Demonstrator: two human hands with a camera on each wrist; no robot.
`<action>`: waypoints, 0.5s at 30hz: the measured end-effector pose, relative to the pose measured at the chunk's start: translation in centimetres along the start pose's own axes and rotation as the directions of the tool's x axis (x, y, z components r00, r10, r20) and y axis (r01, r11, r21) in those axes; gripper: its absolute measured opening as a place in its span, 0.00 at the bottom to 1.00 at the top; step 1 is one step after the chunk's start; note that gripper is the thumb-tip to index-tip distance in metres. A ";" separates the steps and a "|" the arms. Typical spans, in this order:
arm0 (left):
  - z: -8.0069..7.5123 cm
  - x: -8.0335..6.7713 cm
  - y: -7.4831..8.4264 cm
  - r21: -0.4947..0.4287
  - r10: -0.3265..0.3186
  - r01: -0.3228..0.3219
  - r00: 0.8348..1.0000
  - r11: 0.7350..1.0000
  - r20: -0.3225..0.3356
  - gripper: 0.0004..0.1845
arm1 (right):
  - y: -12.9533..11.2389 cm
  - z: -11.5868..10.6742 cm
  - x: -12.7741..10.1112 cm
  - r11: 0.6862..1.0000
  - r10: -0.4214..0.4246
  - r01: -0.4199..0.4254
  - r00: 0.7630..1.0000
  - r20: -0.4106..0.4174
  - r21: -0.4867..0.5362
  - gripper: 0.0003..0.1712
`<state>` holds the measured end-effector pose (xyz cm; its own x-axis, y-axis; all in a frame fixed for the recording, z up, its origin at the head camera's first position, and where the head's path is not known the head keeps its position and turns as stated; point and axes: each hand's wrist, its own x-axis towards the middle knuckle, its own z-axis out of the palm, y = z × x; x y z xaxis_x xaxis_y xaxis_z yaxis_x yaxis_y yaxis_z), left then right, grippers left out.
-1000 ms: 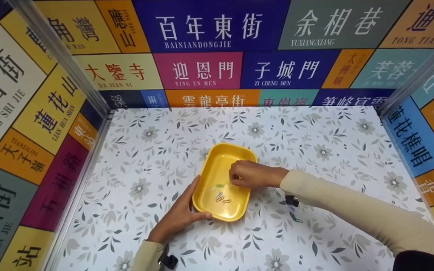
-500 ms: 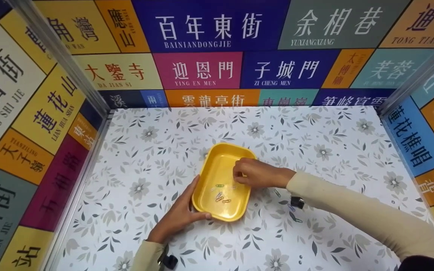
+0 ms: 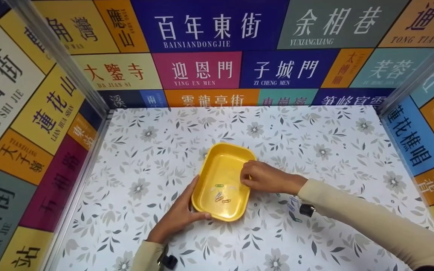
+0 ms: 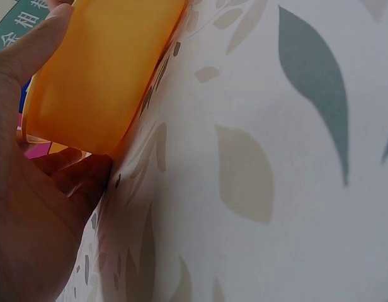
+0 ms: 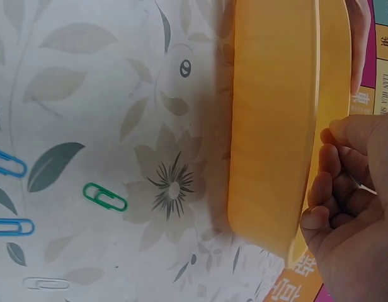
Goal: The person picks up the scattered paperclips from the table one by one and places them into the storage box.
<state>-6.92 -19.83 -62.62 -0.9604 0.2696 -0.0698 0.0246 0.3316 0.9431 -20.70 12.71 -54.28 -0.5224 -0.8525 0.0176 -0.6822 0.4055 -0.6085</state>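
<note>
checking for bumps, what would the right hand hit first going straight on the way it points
Probably the yellow tray's left wall; whether the right hand would clear it is unclear.

The right hand (image 3: 264, 177) hides part of the rim of the yellow tray (image 3: 222, 162), pale paper clips (image 3: 232, 187) inside are too blurred to count, and the right wrist view's left edge cuts off two blue paper clips (image 5: 14, 227).
</note>
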 end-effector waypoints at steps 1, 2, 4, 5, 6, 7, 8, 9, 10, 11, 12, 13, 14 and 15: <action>0.0 0.0 0.0 -0.005 -0.001 0.001 1.000 1.000 0.002 0.72 | 0.0 0.0 -0.2 1.000 -0.006 0.006 1.000 -0.010 0.002 0.05; 0.0 0.0 0.0 -0.010 -0.001 0.001 1.000 1.000 0.004 0.72 | 0.0 0.0 -0.4 1.000 -0.008 0.008 1.000 -0.019 0.002 0.05; 0.0 0.1 0.0 -0.022 0.000 0.000 1.000 1.000 0.009 0.72 | 0.1 0.1 -0.7 1.000 -0.009 0.009 0.999 -0.038 0.006 0.04; 0.1 0.1 0.0 -0.026 -0.001 0.001 1.000 1.000 0.011 0.71 | 0.1 0.1 -0.9 1.000 -0.005 0.006 0.999 -0.045 0.010 0.03; 0.1 0.1 0.0 -0.019 -0.001 0.001 1.000 1.000 0.011 0.71 | 0.1 0.1 -1.1 1.000 0.004 -0.003 0.999 -0.050 0.019 0.03; 0.1 0.1 0.0 -0.017 -0.002 0.002 1.000 1.000 0.009 0.71 | 0.1 0.1 -1.3 1.000 0.009 -0.008 0.998 -0.058 0.027 0.03; 0.1 0.1 0.0 -0.018 -0.001 0.002 1.000 1.000 0.009 0.71 | 0.1 0.1 -1.5 0.999 0.015 -0.013 0.998 -0.063 0.036 0.03; 0.1 0.1 0.0 -0.020 0.000 0.000 1.000 1.000 0.007 0.72 | 0.2 0.1 -1.7 0.999 0.020 -0.017 0.997 -0.068 0.045 0.03; 0.1 0.1 0.0 -0.019 -0.001 0.001 1.000 1.000 0.006 0.72 | 0.2 0.1 -1.9 0.998 0.026 -0.022 0.997 -0.071 0.053 0.03; 0.1 0.1 0.0 -0.018 -0.002 0.002 1.000 1.000 0.005 0.72 | 0.2 0.1 -2.2 0.998 0.028 -0.023 0.997 -0.076 0.061 0.03; 0.0 0.1 0.0 -0.018 -0.002 0.002 1.000 1.000 0.004 0.72 | 0.3 0.1 -2.4 0.997 0.028 -0.022 0.996 -0.079 0.072 0.03; 0.0 0.0 0.1 -0.019 -0.001 0.001 1.000 1.000 0.003 0.72 | 0.3 0.1 -2.6 0.996 0.029 -0.022 0.996 -0.080 0.083 0.03; 0.0 0.0 0.1 -0.019 -0.001 0.001 1.000 1.000 0.003 0.72 | 0.3 0.1 -2.9 0.995 0.028 -0.020 0.996 -0.079 0.100 0.03; 0.0 0.0 0.1 -0.020 -0.003 0.003 1.000 1.000 0.003 0.72 | 0.3 0.1 -3.1 0.993 0.023 -0.014 0.997 -0.079 0.114 0.03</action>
<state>-6.93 -19.79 -62.54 -0.9597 0.2712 -0.0734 0.0164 0.3147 0.9491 -19.23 15.46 -54.65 -0.5769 -0.8141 0.0663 -0.6119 0.3770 -0.6953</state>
